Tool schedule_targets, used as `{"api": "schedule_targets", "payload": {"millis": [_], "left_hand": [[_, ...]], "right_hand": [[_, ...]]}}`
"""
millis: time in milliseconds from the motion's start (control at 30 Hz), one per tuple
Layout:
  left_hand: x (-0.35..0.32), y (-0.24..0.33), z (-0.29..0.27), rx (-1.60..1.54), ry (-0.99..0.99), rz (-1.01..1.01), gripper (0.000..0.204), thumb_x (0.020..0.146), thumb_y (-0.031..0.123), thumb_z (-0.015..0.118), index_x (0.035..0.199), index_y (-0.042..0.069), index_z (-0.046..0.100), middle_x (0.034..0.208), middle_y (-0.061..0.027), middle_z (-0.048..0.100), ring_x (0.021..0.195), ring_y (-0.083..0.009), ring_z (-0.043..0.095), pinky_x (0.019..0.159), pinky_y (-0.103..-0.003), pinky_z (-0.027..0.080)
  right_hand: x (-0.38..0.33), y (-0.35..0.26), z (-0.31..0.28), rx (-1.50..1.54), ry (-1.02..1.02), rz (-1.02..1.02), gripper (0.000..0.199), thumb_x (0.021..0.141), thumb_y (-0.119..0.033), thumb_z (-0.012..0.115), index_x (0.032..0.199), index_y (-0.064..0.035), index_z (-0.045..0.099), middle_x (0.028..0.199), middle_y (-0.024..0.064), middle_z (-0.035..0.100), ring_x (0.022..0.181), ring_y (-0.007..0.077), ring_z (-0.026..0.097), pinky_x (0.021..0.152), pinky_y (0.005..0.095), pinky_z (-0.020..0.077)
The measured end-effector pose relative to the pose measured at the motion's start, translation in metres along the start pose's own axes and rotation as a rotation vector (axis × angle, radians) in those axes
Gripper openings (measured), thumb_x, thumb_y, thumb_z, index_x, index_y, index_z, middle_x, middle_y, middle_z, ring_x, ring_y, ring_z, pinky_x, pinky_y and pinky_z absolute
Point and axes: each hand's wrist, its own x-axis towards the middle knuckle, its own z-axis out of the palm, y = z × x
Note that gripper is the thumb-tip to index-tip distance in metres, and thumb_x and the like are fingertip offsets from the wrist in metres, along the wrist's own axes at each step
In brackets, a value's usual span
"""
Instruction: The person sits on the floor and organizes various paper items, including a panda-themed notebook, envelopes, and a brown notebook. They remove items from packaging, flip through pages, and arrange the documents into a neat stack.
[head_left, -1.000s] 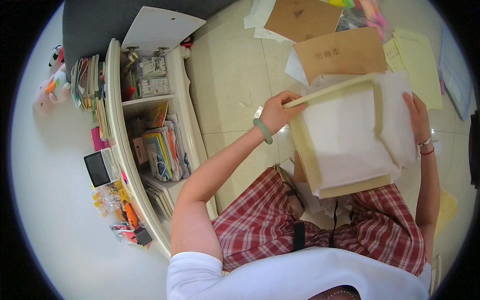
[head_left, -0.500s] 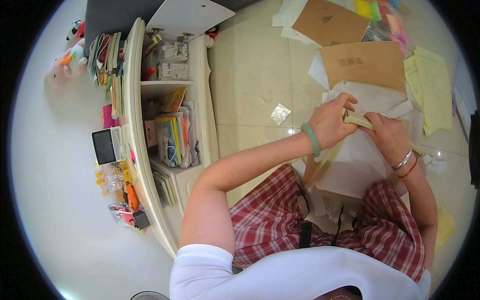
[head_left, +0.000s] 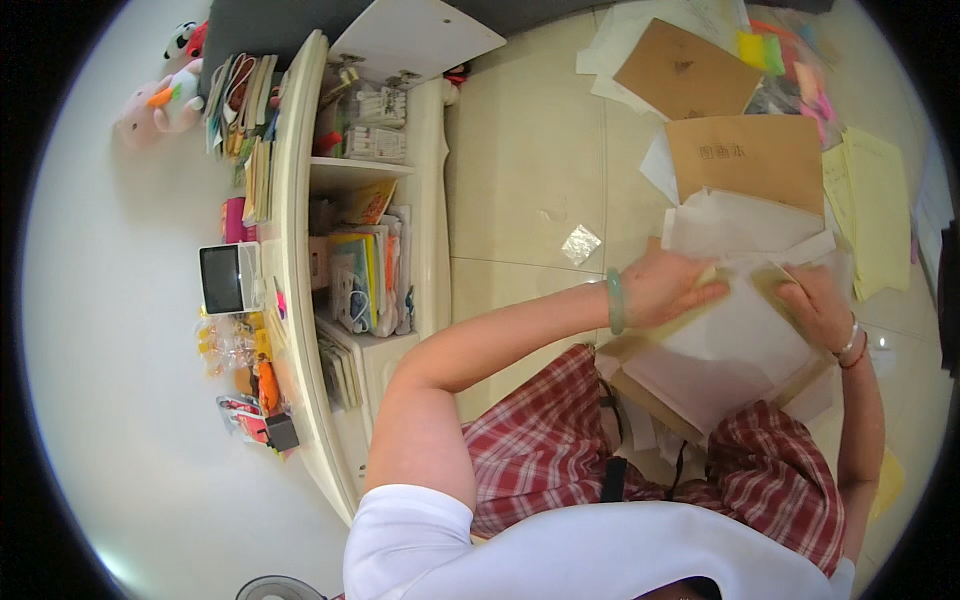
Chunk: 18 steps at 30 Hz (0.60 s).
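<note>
Head view, the single view on file. You have the shallow box (head_left: 715, 350) in front of you, low over the floor (head_left: 520, 330) and just ahead of your knees. It has cream-coloured edges and a white inside. It sits askew to your body: one corner points away from you, between your hands, and the opposite corner points back toward the gap between your knees. Its sides look close to equal in this bent view, so a long axis cannot be certified.

The governing relation: the body of the box lies on your side of the fingers, toward your lap, while both hands are at its far end. Neither hand is clearly nearer. Your left hand (head_left: 668, 288) is on the left of the far corner, fingers curled over the cream edge. Your right hand (head_left: 815, 305) is on the right of it, fingers bent around the edge there. Both are judged to be grasping the box; the fingertips are blurred, so the exact contact cannot be confirmed. A narrow gap separates the two hands.

Just beyond the hands you have white paper (head_left: 735, 225), with a brown booklet (head_left: 745, 165) farther out and yellow sheets (head_left: 875, 210) to its right. A small clear packet (head_left: 580, 245) lies apart, to the left.
</note>
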Motion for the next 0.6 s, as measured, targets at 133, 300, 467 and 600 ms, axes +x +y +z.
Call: {"api": "schedule_targets", "payload": {"millis": [133, 300, 467, 600], "left_hand": [[-0.002, -0.01, -0.001, -0.453, -0.147, -0.061, 0.031, 0.094, 0.033, 0.057, 0.106, 0.005, 0.061, 0.085, -0.0083, 0.064, 0.073, -0.0169, 0.058, 0.068, -0.03, 0.047], [0.01, -0.034, 0.003, -0.698, 0.201, -0.362, 0.027, 0.093, 0.027, 0.06, 0.094, 0.001, 0.063, 0.086, 0.0021, 0.061, 0.076, -0.0023, 0.051, 0.064, -0.022, 0.044], [0.014, -0.035, -0.003, -0.655, 0.449, -0.355, 0.03, 0.092, 0.026, 0.059, 0.11, 0.002, 0.056, 0.084, -0.0021, 0.061, 0.075, -0.0085, 0.055, 0.066, -0.024, 0.046], [0.004, -0.012, -0.004, -0.047, 0.577, -0.169, 0.06, 0.085, 0.027, 0.066, 0.135, 0.009, 0.038, 0.102, -0.0136, 0.058, 0.082, -0.0252, 0.061, 0.071, -0.032, 0.05]], "right_hand": [[-0.009, 0.015, -0.002, 0.089, -0.053, 0.133, 0.029, 0.085, -0.023, 0.063, 0.076, 0.0011, 0.052, 0.063, 0.0206, 0.045, 0.054, 0.0321, 0.049, 0.051, 0.0367, 0.0368], [0.011, -0.021, 0.011, -0.4, 0.117, 0.042, 0.035, 0.082, -0.027, 0.069, 0.106, -0.0055, 0.055, 0.074, 0.017, 0.059, 0.064, 0.0336, 0.058, 0.059, 0.0403, 0.0441], [0.012, -0.012, 0.018, -0.466, 0.402, -0.037, 0.05, 0.081, -0.022, 0.069, 0.125, -0.0085, 0.048, 0.092, 0.014, 0.063, 0.076, 0.0349, 0.06, 0.065, 0.0433, 0.046], [0.007, 0.0, 0.015, -0.485, 0.44, 0.035, 0.038, 0.085, -0.015, 0.064, 0.12, -0.0056, 0.052, 0.091, 0.016, 0.062, 0.081, 0.0355, 0.059, 0.068, 0.0436, 0.0453]]}}
